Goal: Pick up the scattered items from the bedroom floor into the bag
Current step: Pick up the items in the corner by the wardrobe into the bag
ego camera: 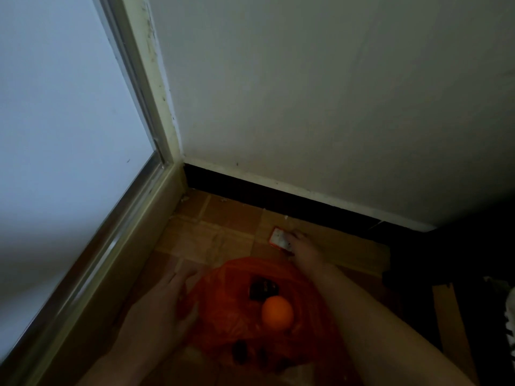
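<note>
Right hand [302, 247] grips white card [280, 238] on floor – left hand [170, 305] holds orange bag [228, 296]

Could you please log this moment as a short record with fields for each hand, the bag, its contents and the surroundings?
left hand: left hand holds the edge of the orange bag
right hand: right hand pinches a small white card with an orange border on the floor
bag: orange bag, open, on the tiled floor
contents: orange ball, dark box
surroundings: room corner, white wall, black baseboard
</note>
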